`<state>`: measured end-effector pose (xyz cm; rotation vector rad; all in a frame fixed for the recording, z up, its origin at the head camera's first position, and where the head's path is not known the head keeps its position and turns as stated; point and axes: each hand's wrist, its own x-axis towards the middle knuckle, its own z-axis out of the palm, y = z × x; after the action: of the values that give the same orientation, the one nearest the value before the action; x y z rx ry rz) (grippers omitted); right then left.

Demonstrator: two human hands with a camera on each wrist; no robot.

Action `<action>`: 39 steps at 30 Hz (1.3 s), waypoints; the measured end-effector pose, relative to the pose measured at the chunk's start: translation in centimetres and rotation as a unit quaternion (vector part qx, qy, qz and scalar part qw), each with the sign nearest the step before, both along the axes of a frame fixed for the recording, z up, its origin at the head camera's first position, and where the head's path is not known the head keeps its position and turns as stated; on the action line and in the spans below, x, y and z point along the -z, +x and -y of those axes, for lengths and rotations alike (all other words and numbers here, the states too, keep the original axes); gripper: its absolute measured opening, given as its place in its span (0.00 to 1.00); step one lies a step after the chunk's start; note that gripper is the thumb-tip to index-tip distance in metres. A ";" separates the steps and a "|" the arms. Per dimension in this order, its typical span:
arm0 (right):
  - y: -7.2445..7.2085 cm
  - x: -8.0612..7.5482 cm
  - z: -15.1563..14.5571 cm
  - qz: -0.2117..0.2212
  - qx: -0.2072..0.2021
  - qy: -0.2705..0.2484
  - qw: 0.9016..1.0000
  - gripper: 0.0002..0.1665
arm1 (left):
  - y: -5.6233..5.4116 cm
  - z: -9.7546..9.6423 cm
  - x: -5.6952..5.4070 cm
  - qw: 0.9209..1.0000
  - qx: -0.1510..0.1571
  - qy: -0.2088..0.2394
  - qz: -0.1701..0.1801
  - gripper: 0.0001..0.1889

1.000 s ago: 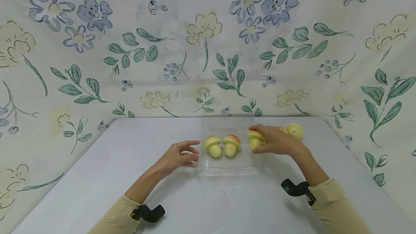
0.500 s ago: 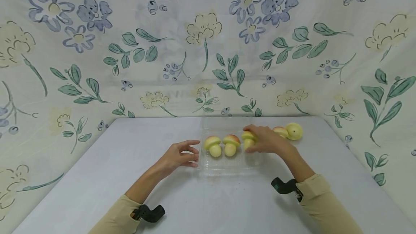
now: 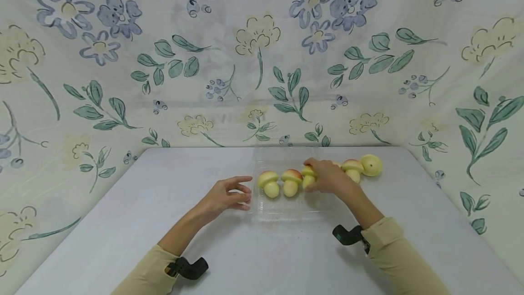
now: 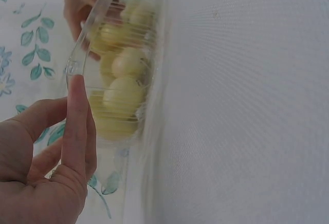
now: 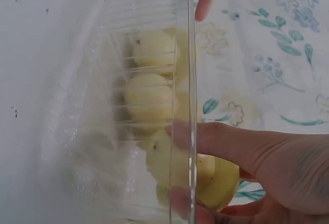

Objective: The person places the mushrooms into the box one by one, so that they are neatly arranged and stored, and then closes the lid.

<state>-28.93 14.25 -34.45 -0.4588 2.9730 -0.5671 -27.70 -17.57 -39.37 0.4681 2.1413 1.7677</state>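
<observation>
A clear plastic box [image 3: 282, 213] stands mid-table in the head view. Two yellow mushroom-shaped pieces with reddish caps, a left one [image 3: 268, 184] and a middle one [image 3: 291, 183], lie side by side inside it. My right hand [image 3: 329, 178] grips a third mushroom [image 3: 308, 177] by its side, close beside the middle one. Through the box wall, the right wrist view shows the thumb [image 5: 208, 135] and fingers around this mushroom. My left hand [image 3: 225, 197] rests at the box's left wall, fingers loosely bent, with one fingertip [image 4: 77, 88] right at the rim.
Right of the box, another mushroom [image 3: 353, 169] and a round yellow cap [image 3: 371, 165] stand near the table's back edge, with one more partly hidden behind my right hand. A floral cloth [image 3: 204, 81] hangs behind the white table [image 3: 176, 163].
My right hand has moved left with the mushroom, from the box's right side to beside the middle one. More mushrooms show behind it. My left hand has stayed in place.
</observation>
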 end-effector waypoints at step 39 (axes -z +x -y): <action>0.6 0.0 -0.5 -0.017 -0.004 -0.030 0.999 0.35 | 0.4 -0.3 -0.2 1.000 -0.014 -0.020 0.002 0.33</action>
<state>-28.31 14.79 -34.44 -0.4912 2.9922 -0.6543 -27.33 -17.32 -39.22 0.4259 2.1855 1.7362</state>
